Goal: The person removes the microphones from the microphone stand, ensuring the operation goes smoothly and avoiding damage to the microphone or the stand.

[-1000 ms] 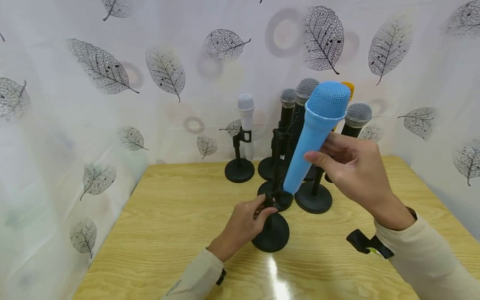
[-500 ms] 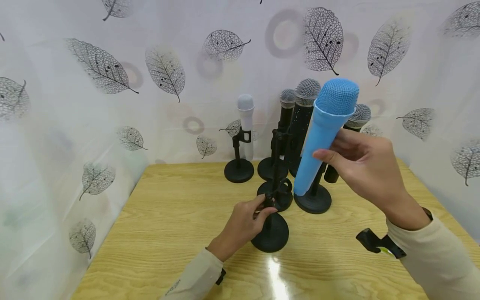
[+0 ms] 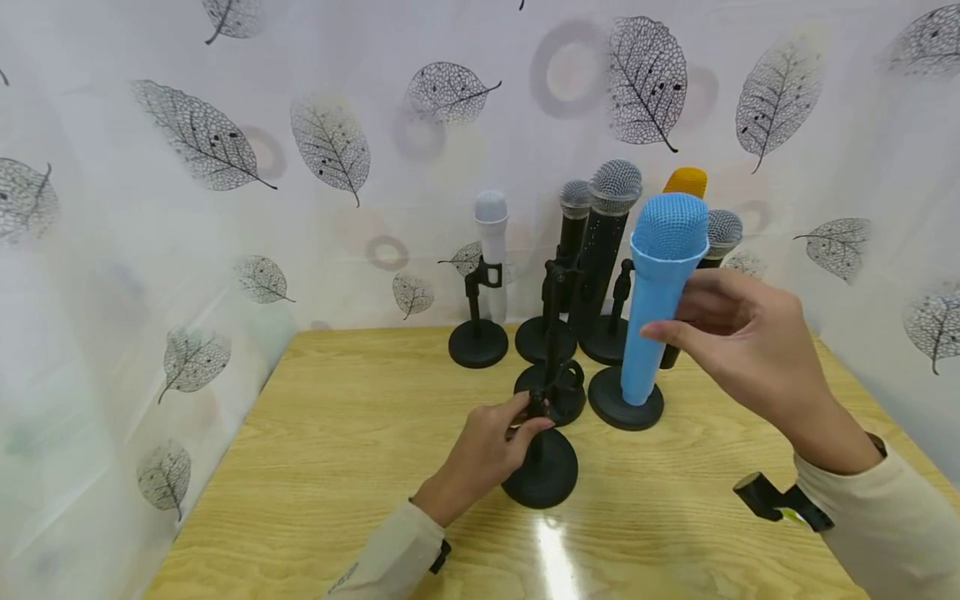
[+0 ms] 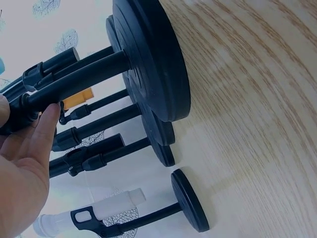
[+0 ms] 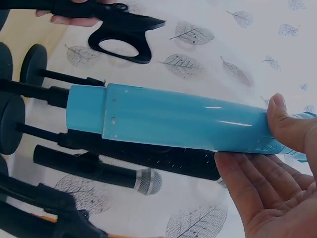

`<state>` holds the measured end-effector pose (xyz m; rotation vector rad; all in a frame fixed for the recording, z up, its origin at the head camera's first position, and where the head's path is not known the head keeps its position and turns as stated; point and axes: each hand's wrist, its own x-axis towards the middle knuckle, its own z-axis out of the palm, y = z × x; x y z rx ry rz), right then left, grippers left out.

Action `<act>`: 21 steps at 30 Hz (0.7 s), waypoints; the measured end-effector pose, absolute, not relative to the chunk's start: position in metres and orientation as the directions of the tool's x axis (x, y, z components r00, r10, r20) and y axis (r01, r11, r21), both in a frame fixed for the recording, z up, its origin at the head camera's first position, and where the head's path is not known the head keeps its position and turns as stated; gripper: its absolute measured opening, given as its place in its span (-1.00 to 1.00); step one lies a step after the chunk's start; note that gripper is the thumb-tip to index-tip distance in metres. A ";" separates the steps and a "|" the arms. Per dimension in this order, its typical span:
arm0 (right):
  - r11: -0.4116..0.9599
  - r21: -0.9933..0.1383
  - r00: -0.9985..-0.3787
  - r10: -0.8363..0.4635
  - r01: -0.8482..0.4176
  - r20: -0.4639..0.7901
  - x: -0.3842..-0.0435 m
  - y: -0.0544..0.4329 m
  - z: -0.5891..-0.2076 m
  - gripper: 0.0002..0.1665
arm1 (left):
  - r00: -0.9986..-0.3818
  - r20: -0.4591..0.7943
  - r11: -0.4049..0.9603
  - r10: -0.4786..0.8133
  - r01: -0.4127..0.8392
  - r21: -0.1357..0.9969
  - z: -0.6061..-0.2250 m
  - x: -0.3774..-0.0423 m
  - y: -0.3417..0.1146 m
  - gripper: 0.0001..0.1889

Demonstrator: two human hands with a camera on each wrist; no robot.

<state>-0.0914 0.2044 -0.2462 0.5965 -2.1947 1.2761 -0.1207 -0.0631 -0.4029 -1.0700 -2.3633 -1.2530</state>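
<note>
My right hand [image 3: 757, 358] holds a light blue microphone [image 3: 660, 292] by its upper body, thumb on one side and fingers on the other, nearly upright. In the right wrist view the handle end of the blue microphone [image 5: 183, 119] points away from the palm. My left hand [image 3: 483, 450] grips the post of the nearest black microphone stand [image 3: 543, 479], its round base on the table. The empty clip [image 5: 143, 47] of that stand shows as a loop in the right wrist view. In the left wrist view, fingers [image 4: 44, 129] wrap the post.
Behind stand several black stands, some overlapping. A white microphone [image 3: 492, 242] sits in a stand at the back left. Silver-headed black microphones [image 3: 606, 233] and an orange one [image 3: 686, 182] stand towards the back right. A leaf-printed curtain [image 3: 337, 250] borders the wooden table [image 3: 360, 400].
My right hand has moved right and slightly down with the blue microphone, which now stands more upright. The left hand and its stand have stayed in place.
</note>
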 end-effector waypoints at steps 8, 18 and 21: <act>0.510 -0.675 -0.810 -0.076 -0.533 0.582 -0.090 0.220 -0.261 -0.47 | -0.719 0.501 0.357 0.482 0.683 0.637 -0.401 -0.118 -0.068 -0.78; 0.530 -0.706 -0.856 -0.074 -0.469 0.512 -0.086 0.244 -0.280 -0.44 | -0.713 0.515 0.372 0.476 0.694 0.616 -0.401 -0.116 -0.078 -0.76; 0.542 -0.711 -0.867 -0.070 -0.448 0.493 -0.084 0.249 -0.284 -0.46 | -0.719 0.512 0.375 0.470 0.688 0.621 -0.402 -0.115 -0.082 -0.77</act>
